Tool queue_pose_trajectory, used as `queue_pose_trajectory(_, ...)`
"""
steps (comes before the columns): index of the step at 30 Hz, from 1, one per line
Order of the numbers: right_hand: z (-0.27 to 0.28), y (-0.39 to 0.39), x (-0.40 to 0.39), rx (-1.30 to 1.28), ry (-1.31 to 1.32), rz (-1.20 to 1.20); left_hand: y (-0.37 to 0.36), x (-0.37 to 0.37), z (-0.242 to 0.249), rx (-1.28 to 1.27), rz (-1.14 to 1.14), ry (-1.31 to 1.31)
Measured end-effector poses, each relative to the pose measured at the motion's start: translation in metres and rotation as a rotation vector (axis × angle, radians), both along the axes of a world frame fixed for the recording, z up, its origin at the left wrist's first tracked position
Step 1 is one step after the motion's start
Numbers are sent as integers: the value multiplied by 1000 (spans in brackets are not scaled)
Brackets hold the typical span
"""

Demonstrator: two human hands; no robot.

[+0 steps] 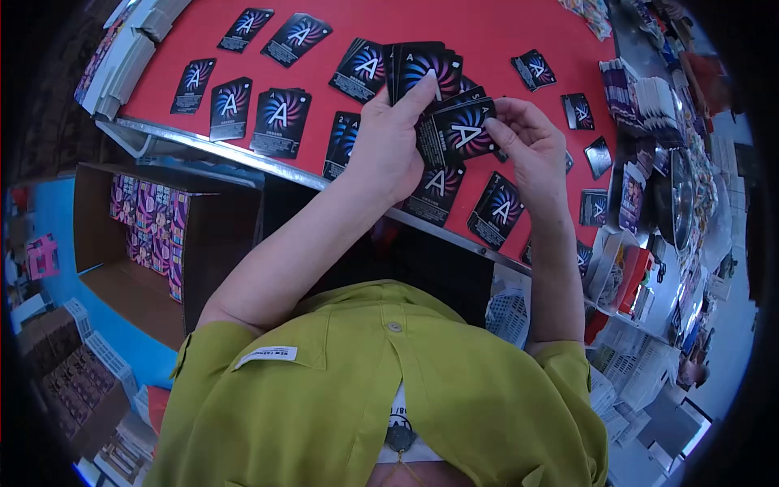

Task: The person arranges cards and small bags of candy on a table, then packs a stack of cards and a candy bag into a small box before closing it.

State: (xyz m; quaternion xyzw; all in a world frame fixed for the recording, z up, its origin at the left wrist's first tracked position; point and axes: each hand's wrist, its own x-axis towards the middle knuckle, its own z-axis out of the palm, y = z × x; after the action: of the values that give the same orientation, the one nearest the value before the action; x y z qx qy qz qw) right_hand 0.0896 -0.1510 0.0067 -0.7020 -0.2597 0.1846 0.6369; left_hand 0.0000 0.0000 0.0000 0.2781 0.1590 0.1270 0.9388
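Note:
My left hand is closed on a stack of black cards marked with a white A on a blue and pink swirl, its thumb pressed on top. Just to the right, my right hand pinches the edge of a small fan of similar cards, thumb on their face. The fan overlaps the lower edge of the stack. Beneath and around both hands, more card piles lie on the red table; one pile is below my right hand.
Card piles lie at the table's left, smaller ones at its right. White stacks stand at the left edge, purple packets at the right. An open carton with purple boxes sits below left; a clear bin stands lower right.

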Motion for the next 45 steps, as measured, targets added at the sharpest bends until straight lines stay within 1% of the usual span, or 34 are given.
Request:
queue_pose_trajectory(2, -1, 3, 6, -5, 104, 41, 4, 3, -2, -71, 76, 33)
queue_pose_trajectory(3, 11, 9, 16, 0, 132, 29, 12, 9, 6, -34, 131, 30)
queue_pose_trajectory(5, 12, 12, 46, 38, 74, 0, 34, 21, 2, 154, 155, 19)
queue_pose_trajectory(6, 12, 11, 71, 62, 110, 21, 45, 28, 5, 255, 171, 61)
queue_pose_trajectory(7, 10, 12, 94, 48, 129, 3, 55, 34, 8, 262, 174, 51)
queue_pose_trajectory(8, 11, 16, 112, 32, 150, -15, 65, 42, 13, 304, 107, 66)
queue_pose_trajectory(9, 16, 24, 122, -28, 100, -25, 76, 53, 18, 350, 43, 75)
queue_pose_trajectory(10, 17, 30, 135, -17, 86, -22, 87, 67, 13, 322, 47, 38)
queue_pose_trajectory(11, 10, 35, 149, -123, 32, 4, 95, 83, 8, 334, 51, 23)
queue_pose_trajectory(12, 1, 39, 162, -231, -24, 28, 102, 99, 3, 493, 23, 82)
queue_pose_trajectory(14, -24, 46, 185, -319, -145, 42, 111, 120, -4, 764, -65, 243)
queue_pose_trajectory(16, -34, 53, 192, -470, -294, -17, 124, 147, -37, 1328, -43, 420)
queue_pose_trajectory(17, -32, 57, 190, -455, -303, -19, 130, 152, -39, 1698, -77, 471)
queue_pose_trajectory(18, -30, 60, 187, -564, -401, -48, 132, 151, -34, 1707, -66, 470)
queue_pose_trajectory(19, -30, 64, 186, -674, -496, -78, 134, 150, -30, 1816, -61, 516)
queue_pose_trajectory(20, -37, 65, 188, -675, -493, -105, 136, 150, -28, 1923, -66, 564)
queue_pose_trajectory(21, -39, 68, 191, -678, -480, -105, 141, 151, -26, 1923, -82, 568)
queue_pose_trajectory(24, -47, 69, 200, -574, -617, -57, 151, 150, -34, 1970, -25, 571)
queue_pose_trajectory(25, -47, 70, 198, -599, -588, -62, 147, 147, -36, 1958, -67, 566)
queue_pose_trajectory(27, -44, 78, 199, -625, -581, -65, 144, 144, -36, 2017, 21, 569)
queue_pose_trajectory(28, -44, 79, 201, -632, -573, -58, 142, 142, -37, 2010, 11, 575)
queue_pose_trajectory(30, -45, 80, 201, -616, -575, -60, 137, 137, -37, 2070, 83, 528)
queue_pose_trajectory(31, -46, 80, 198, -621, -564, -44, 134, 134, -37, 2062, 71, 547)
queue_pose_trajectory(33, -44, 81, 196, -693, -764, -113, 135, 134, -32, 2007, 163, 485)
queue_pose_trajectory(34, -49, 78, 201, -651, -804, -94, 140, 137, -33, 2005, 172, 493)
queue_pose_trajectory(35, -51, 77, 205, -641, -821, -90, 147, 143, -32, 2029, 277, 250)
queue_pose_trajectory(36, -51, 76, 206, -602, -760, -103, 156, 151, -28, 2042, 388, -1)
queue_pose_trajectory(37, -49, 77, 209, -557, -704, -117, 162, 161, -21, 2054, 428, -8)
queue_pose_trajectory(39, -42, 80, 210, -604, -648, -111, 169, 183, -2, 2047, 460, -269)
queue_pose_trajectory(40, -39, 81, 210, -624, -640, -101, 174, 195, 8, 2034, 367, -231)
queue_pose_trajectory(41, -35, 82, 209, -646, -629, -93, 181, 208, 16, 2054, 392, -242)
queue_pose_trajectory(43, -29, 84, 206, -639, -624, -87, 202, 242, 22, 2195, 185, 125)
queue_pose_trajectory(44, -29, 84, 205, -654, -596, -72, 215, 256, 24, 2206, 197, 120)
queue_pose_trajectory(45, -29, 83, 204, -644, -599, -78, 229, 269, 25, 2309, 145, 306)
